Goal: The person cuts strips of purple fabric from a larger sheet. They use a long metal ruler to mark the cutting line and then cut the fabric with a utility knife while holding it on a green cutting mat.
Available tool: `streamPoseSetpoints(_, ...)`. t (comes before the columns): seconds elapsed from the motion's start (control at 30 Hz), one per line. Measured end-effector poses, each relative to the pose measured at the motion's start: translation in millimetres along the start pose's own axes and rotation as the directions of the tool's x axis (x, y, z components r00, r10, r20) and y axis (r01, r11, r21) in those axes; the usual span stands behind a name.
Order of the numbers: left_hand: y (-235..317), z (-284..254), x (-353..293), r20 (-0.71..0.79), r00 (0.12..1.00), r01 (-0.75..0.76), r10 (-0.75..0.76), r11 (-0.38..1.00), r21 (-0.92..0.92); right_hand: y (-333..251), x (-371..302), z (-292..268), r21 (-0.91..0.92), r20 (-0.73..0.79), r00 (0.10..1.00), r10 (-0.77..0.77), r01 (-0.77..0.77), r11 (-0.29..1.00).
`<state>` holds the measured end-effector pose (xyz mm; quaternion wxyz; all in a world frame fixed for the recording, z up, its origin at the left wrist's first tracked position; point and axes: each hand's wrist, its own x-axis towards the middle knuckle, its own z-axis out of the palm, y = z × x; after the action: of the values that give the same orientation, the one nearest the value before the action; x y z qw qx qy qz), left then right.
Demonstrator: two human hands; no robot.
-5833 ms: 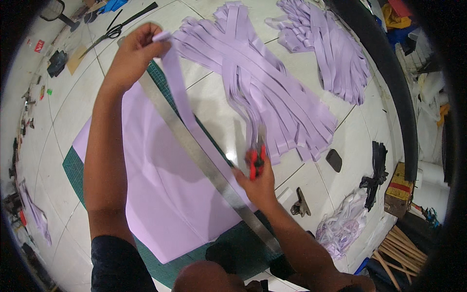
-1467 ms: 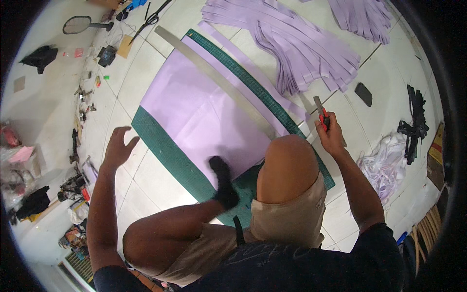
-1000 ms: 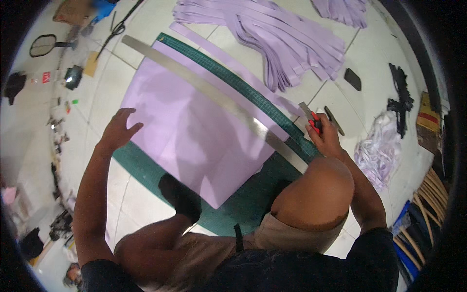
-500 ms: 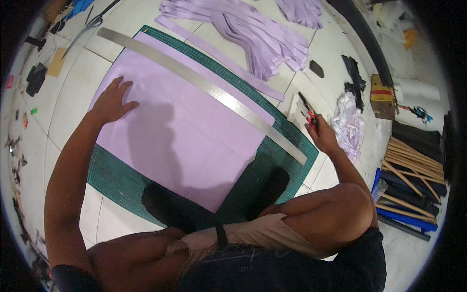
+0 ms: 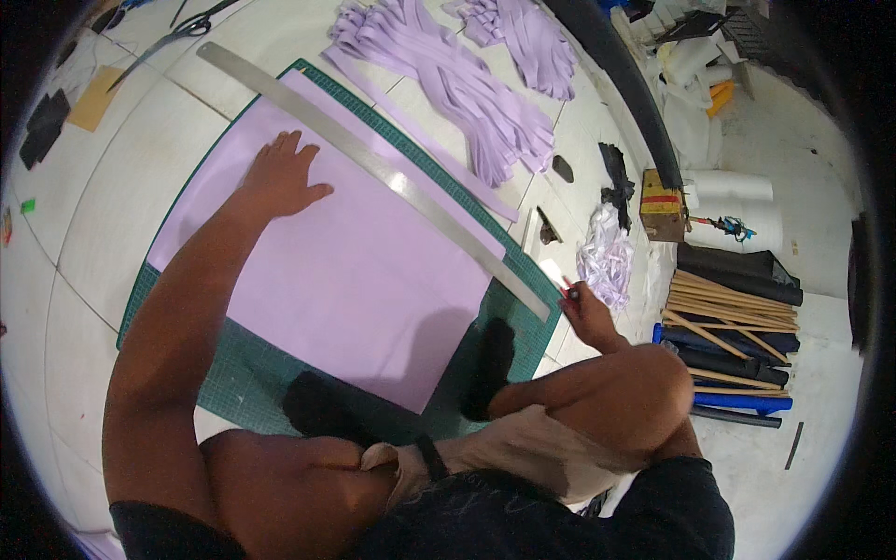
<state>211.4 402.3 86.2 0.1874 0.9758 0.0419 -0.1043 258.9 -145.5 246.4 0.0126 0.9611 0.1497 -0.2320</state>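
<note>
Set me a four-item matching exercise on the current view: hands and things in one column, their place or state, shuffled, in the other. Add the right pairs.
Column one
1. Left hand
2. Metal ruler
3. Right hand
4. Scissors

Column two
A. Closed around a partly red tool
B. At the upper left, beside a tan card
C. Long and straight-edged, lying across the lilac sheet
D. Fingers spread, over the sheet

Right pairs: 1-D, 2-C, 3-A, 4-B
</note>
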Motion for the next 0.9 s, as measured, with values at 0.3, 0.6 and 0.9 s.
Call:
streamPoseSetpoints(0.3,-15.4,-8.4,-12.3,-0.055,0.994,0.089,-0.091,0.996,-0.023,22.9,43.2,30.3,0.504,-0.153,0.936,0.316,-0.201,0.840)
streamPoseSetpoints(0.6,-11.1,-78.0,-22.4,0.017,0.966,0.258,-0.259,0.965,0.038,89.8,104.8,67.7,0.451,-0.235,0.953,0.191,-0.067,0.890)
streamPoseSetpoints(0.9,33.6,-104.9,8.1,0.102,0.961,0.225,-0.256,0.943,0.246,58.9,227.7,76.4,0.447,-0.216,0.949,0.229,-0.112,0.887)
